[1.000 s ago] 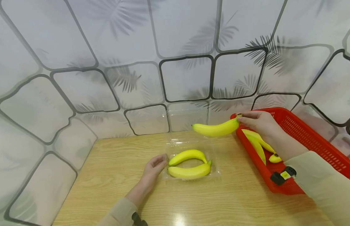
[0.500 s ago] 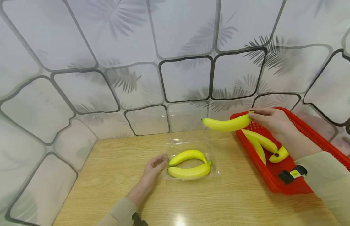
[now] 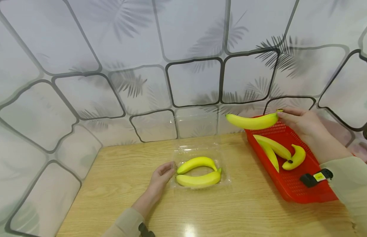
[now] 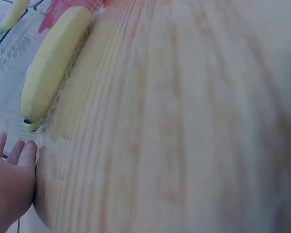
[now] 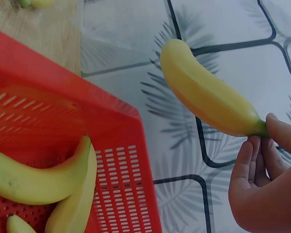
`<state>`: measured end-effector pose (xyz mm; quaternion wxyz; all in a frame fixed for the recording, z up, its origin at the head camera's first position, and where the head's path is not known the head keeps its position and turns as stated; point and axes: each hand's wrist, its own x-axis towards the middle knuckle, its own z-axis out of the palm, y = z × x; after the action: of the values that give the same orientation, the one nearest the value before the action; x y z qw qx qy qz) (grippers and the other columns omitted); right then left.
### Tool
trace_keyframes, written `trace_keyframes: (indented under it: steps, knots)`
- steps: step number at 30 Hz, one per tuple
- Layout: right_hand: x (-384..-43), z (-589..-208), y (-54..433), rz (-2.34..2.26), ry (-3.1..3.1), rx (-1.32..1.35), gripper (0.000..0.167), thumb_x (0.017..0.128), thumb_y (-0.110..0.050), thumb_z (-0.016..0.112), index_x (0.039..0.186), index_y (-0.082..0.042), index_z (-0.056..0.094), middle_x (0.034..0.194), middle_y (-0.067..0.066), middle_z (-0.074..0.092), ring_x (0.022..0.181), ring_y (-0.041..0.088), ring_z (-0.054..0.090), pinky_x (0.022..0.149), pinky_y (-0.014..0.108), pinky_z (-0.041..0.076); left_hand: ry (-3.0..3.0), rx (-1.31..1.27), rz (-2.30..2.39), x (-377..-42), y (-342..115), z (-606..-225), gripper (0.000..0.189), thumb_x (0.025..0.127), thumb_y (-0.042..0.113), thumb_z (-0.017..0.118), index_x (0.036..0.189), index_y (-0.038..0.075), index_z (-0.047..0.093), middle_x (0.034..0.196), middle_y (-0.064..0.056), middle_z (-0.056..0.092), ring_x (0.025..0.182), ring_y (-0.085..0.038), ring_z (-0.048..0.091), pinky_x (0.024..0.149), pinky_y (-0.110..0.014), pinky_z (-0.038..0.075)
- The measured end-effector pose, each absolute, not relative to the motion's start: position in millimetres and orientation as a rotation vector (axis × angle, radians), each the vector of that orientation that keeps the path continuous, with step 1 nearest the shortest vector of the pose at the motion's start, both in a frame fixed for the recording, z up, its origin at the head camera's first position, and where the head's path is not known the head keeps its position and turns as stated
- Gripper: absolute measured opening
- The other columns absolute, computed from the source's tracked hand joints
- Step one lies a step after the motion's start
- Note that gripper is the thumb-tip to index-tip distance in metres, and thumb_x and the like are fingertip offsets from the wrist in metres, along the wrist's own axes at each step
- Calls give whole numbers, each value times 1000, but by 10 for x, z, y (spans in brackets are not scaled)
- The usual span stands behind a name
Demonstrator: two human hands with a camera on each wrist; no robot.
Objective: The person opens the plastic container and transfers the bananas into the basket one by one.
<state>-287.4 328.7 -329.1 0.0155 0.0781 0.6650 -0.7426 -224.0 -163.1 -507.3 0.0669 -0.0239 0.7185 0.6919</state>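
Observation:
My right hand (image 3: pixel 305 124) pinches a yellow banana (image 3: pixel 251 122) by its stem, holding it up near the back left corner of the red basket (image 3: pixel 285 191). In the right wrist view this banana (image 5: pixel 203 92) hangs outside the basket wall, thumb and fingertips at its green stem. On the table, a clear plastic clamshell box (image 3: pixel 228 179) stands with its lid raised against the wall. Inside the box lie a banana (image 3: pixel 198 162) at the back and another banana (image 3: pixel 198 180) in front. My left hand (image 3: pixel 161 177) rests at the box's left side, its extended fingertips touching the edge.
Several more bananas (image 3: pixel 296 158) lie in the left part of the basket, which stands on the right of the wooden table (image 3: pixel 121 184). A patterned wall covering (image 3: pixel 192 82) rises right behind the table.
The right hand has carried its banana rightward and slightly up, from beside the basket's edge to over its back corner. The left hand and the box have stayed put.

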Motion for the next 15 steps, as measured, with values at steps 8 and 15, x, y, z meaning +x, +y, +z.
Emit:
trace_keyframes:
  steps: [8, 15]
  knots:
    - [-2914, -3387, 3505, -2371, 2028, 323, 14, 86, -25, 88, 87, -33, 77, 105, -19, 62, 82, -6, 69, 73, 10, 61, 2144, -41, 2094, -2235, -1640, -5059, 51, 106, 13, 62, 152, -5, 49, 159, -24, 51, 149, -39, 47, 131, -51, 35]
    - [-2886, -3492, 3678, -2352, 2038, 461, 53, 81, -34, 91, 129, -42, 71, 124, -20, 57, 82, -9, 65, 71, 7, 59, 2154, -51, 2086, -2224, -1637, -5089, 51, 106, 14, 63, 151, -5, 49, 158, -24, 52, 149, -39, 48, 130, -51, 36]
